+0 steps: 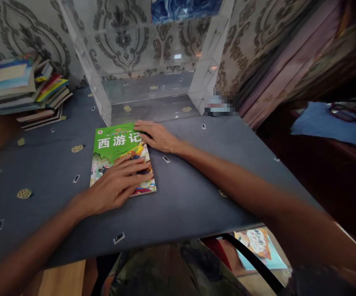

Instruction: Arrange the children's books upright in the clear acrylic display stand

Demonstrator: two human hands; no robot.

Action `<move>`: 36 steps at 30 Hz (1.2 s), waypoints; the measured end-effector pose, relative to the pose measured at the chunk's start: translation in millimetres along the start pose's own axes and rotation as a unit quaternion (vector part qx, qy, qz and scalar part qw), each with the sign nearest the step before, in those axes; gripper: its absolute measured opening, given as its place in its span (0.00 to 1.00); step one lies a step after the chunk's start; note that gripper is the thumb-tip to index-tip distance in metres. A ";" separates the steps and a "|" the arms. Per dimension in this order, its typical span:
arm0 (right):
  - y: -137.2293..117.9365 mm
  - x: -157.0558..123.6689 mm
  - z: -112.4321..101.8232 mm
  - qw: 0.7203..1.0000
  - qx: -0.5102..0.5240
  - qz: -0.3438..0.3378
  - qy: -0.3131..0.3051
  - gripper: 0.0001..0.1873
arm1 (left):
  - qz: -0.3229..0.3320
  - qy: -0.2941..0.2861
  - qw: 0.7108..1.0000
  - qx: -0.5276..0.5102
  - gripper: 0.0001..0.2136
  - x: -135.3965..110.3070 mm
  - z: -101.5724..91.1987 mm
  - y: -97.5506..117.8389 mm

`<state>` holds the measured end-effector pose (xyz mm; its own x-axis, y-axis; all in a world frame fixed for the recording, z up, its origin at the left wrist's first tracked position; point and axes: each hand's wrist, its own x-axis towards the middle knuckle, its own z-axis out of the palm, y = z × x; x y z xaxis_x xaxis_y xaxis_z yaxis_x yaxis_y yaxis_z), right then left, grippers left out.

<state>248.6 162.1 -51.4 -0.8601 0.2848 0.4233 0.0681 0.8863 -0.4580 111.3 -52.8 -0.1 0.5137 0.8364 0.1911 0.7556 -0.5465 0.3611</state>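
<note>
A green picture book (113, 133) with large white Chinese characters lies closed and face up on the grey cloth-covered table (184, 197). My left hand (119, 181) rests flat across the lower half of its cover, fingers stretched to the right, hiding part of the illustration. At the upper right corner of the book, my right hand (155, 135) lies with its fingertips on the cover and edge, partly covering the last character. Neither hand is wrapped around anything.
Behind the book stands a clear acrylic shelf (104, 98). Stacked books (26, 90) rise at the back left. A pink curtain (291, 65) hangs on the right. Below the table's front edge, more books (258, 248) lie on a lower surface.
</note>
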 end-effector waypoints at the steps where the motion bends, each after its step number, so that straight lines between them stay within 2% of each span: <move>1: -0.1 -0.1 0.4 1.000 -0.004 -0.001 0.001 0.21 | 0.015 -0.006 1.000 0.003 0.20 -3.7 -0.1 4.6; 4: -0.5 0.2 1.6 1.000 -0.019 -0.001 0.001 0.21 | 0.038 -0.009 0.999 0.018 0.21 -10.4 0.9 12.4; 10: -4.1 0.4 2.9 0.999 -0.036 0.000 -0.002 0.22 | 0.049 0.007 0.998 0.037 0.21 -11.2 3.7 11.2; 15: -27.6 -16.4 3.3 0.998 -0.052 -0.006 -0.022 0.25 | 0.047 0.028 0.998 0.028 0.19 -11.7 5.3 13.3; 17: -42.8 -30.5 2.6 0.998 -0.058 -0.005 -0.040 0.26 | 0.039 0.056 0.998 0.013 0.18 -12.5 6.3 14.2; 22: -83.5 -69.7 -4.5 0.994 -0.075 -0.012 -0.075 0.27 | -0.011 0.169 0.985 -0.019 0.15 -15.3 4.9 11.7; 25: -104.9 -88.3 -9.8 0.991 -0.095 -0.017 -0.092 0.26 | -0.042 0.200 0.979 0.002 0.13 -18.1 1.7 12.6; 28: -121.2 -102.9 -13.5 0.990 -0.109 -0.039 -0.086 0.23 | -0.034 0.187 0.981 0.044 0.12 -22.9 3.0 22.2; 32: -131.3 -115.6 -16.2 0.990 -0.093 -0.080 -0.065 0.22 | -0.002 0.116 0.980 0.162 0.15 -34.5 16.6 44.2; 36: -130.7 -119.1 -16.5 0.991 -0.079 -0.095 -0.049 0.23 | -0.026 0.076 0.972 0.221 0.20 -53.8 28.9 55.6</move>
<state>350.6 18.4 -29.1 -0.9095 0.0772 0.4084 -0.0283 0.9688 -0.2463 137.5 -129.4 -16.7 0.4299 0.8414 0.3274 0.8969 -0.4397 -0.0478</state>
